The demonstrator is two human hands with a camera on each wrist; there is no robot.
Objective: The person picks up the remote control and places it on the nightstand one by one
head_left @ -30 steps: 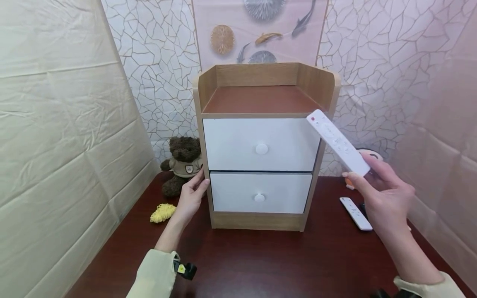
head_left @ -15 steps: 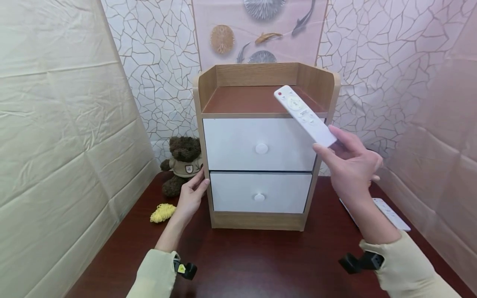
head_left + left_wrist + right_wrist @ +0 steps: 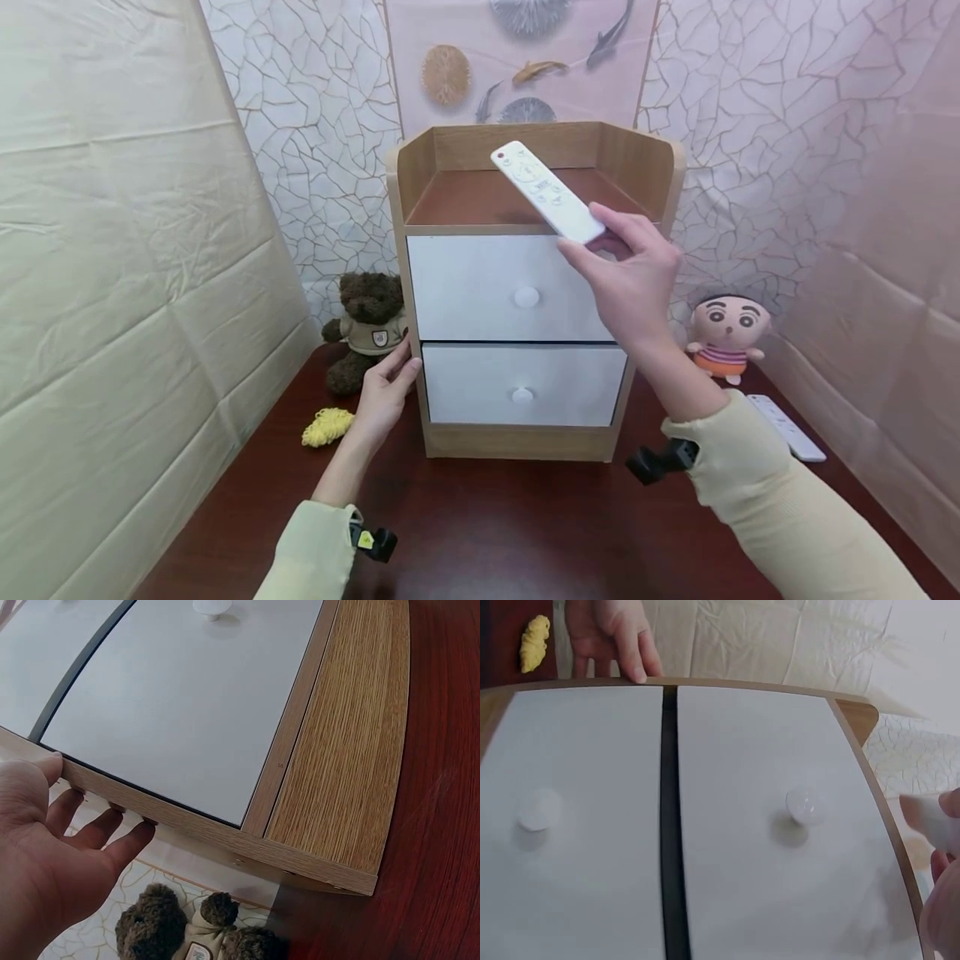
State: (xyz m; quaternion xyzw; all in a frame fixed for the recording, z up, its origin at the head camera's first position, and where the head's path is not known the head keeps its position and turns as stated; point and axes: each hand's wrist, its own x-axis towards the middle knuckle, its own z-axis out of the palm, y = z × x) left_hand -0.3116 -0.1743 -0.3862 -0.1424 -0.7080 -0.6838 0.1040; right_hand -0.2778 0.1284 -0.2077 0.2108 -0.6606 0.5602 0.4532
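In the head view my right hand (image 3: 633,271) pinches a white remote control (image 3: 547,193) by its lower end, between thumb and fingers. The remote slants up and left, overlapping the open top shelf (image 3: 465,200) of a wooden drawer cabinet (image 3: 517,443). Two white drawers with round knobs, the upper drawer (image 3: 465,287) and the lower drawer (image 3: 472,385), sit closed in it. My left hand (image 3: 384,396) rests against the cabinet's left side. In the left wrist view its thumb lies at the front edge and its fingertips (image 3: 139,831) touch the side panel.
A brown teddy bear (image 3: 371,312) sits left of the cabinet, with a yellow yarn bundle (image 3: 327,427) in front of it. On the right are a plush doll (image 3: 727,333) and another white remote (image 3: 787,429), partly behind my right sleeve. Fabric walls enclose the dark red table (image 3: 517,533).
My right hand has carried the remote left and up, from beside the cabinet to over its top shelf. The plush doll has come into full view. My left hand has stayed put.
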